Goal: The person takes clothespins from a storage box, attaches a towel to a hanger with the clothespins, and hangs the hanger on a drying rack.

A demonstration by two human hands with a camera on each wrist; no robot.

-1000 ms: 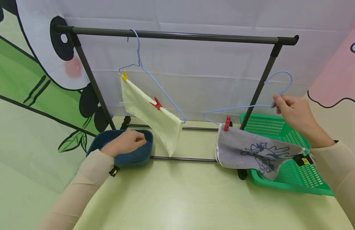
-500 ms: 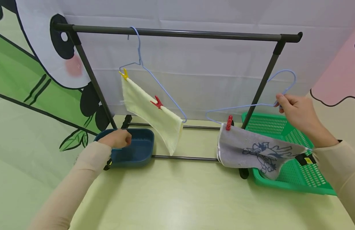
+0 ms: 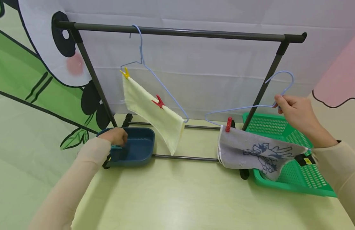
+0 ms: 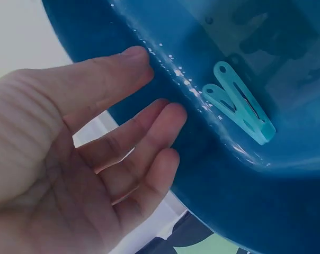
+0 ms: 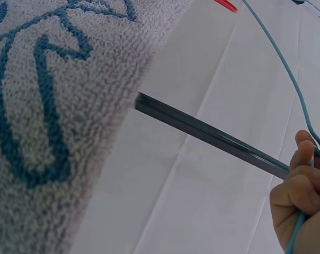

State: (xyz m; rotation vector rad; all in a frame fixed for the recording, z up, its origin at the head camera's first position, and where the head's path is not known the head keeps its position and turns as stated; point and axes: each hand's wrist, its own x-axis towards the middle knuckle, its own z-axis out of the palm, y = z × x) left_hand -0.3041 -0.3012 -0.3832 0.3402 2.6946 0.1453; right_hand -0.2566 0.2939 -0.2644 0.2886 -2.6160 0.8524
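Observation:
My left hand [image 3: 115, 136] is over the left side of a dark blue basin [image 3: 140, 148]; in the left wrist view its fingers are loosely bent and hold nothing. A teal clothespin [image 4: 242, 106] lies in the basin just beyond the fingertips. My right hand [image 3: 296, 110] pinches a blue wire hanger [image 3: 237, 109] below its hook. From that hanger hangs a grey towel [image 3: 252, 150] with a blue drawing, fastened at its left corner by a red clothespin [image 3: 228, 124]. The towel's right end is partly hidden by the wrist.
A dark rack [image 3: 183, 32] spans the back. On its bar hangs another hanger [image 3: 163, 84] with a pale yellow cloth [image 3: 151, 111], held by a yellow clothespin [image 3: 125, 73] and a red one. A green basket [image 3: 298, 185] stands at the right, beneath the towel.
My left hand has moved left and slightly down across the basin, showing more of its inside. My right hand still holds the hanger and has scarcely moved.

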